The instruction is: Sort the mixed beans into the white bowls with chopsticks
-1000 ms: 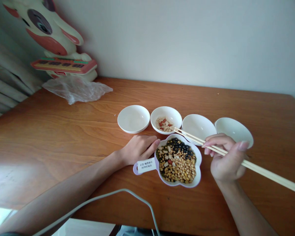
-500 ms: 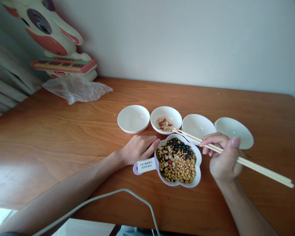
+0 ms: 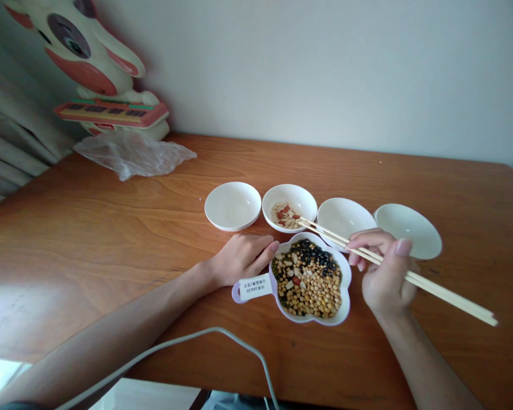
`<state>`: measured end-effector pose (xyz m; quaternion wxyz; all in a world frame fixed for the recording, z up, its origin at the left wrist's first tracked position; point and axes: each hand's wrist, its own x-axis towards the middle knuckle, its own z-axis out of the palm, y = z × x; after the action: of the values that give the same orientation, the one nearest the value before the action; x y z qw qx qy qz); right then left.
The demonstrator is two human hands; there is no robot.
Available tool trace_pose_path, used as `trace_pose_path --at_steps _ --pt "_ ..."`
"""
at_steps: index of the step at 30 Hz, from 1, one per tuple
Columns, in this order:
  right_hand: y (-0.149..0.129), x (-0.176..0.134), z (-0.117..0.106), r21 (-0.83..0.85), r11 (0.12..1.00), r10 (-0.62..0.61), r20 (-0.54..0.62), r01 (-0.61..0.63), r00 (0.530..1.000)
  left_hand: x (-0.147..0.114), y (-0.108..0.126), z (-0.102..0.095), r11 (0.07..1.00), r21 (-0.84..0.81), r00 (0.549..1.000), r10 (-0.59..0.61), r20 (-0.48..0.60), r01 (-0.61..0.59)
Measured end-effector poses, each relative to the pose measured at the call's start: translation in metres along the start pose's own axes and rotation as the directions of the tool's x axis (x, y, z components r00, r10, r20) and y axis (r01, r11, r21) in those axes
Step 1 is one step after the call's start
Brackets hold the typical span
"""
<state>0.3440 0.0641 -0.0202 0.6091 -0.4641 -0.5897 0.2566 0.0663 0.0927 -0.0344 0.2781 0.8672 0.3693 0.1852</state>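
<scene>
My right hand (image 3: 387, 270) is closed round a pair of pale wooden chopsticks (image 3: 447, 294). Their tips reach over the near rim of a white bowl (image 3: 305, 199), just above pale and reddish peanut pieces (image 3: 285, 216). A lilac-rimmed, flower-shaped dish (image 3: 346, 279) stands in front, filled with yellow beans (image 3: 318, 290), black beans (image 3: 320, 259) and a few peanuts. My left hand (image 3: 243, 259) lies on the table with its fingers closed at the dish's left edge, pinching the rim. Its handle carries a white label (image 3: 255, 286).
Beside the peanut bowl are a white bowl (image 3: 232, 206) on the left and two more on the right, one in the middle (image 3: 344, 219) and one outermost (image 3: 406, 230). A crumpled plastic bag (image 3: 137, 156) and a cow-shaped toy keyboard (image 3: 111, 114) sit back left. A cable (image 3: 214, 330) crosses in front.
My right hand has shifted slightly left, and the rear ends of the chopsticks have swung left. The tips stay at the peanut bowl. My left hand keeps its place at the dish.
</scene>
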Motion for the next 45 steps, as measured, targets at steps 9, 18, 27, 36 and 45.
trace_pose_path --at_steps 9,18,27,36,45 --pt "0.001 0.000 -0.003 -0.006 1.000 0.029 0.030 -0.029 0.999 0.000 0.002 -0.001 1.000 0.004 1.000 -0.009 -0.004 0.009" --pt "-0.003 0.000 -0.003 0.020 1.000 0.014 0.027 -0.014 1.000 -0.001 0.003 -0.002 1.000 0.009 1.000 -0.011 -0.005 0.011" --pt "-0.014 0.002 -0.011 0.097 0.994 0.041 0.174 -0.058 0.984 0.000 0.003 -0.002 1.000 0.001 1.000 -0.010 -0.008 0.010" --pt "-0.014 0.006 -0.007 0.112 0.991 0.032 0.292 -0.067 0.956 0.000 0.003 -0.002 1.000 0.007 1.000 0.008 -0.023 -0.008" --pt "0.000 -0.002 -0.014 -0.043 0.999 0.002 0.451 0.020 0.893 0.000 0.003 -0.002 1.000 0.009 1.000 0.001 -0.017 -0.001"
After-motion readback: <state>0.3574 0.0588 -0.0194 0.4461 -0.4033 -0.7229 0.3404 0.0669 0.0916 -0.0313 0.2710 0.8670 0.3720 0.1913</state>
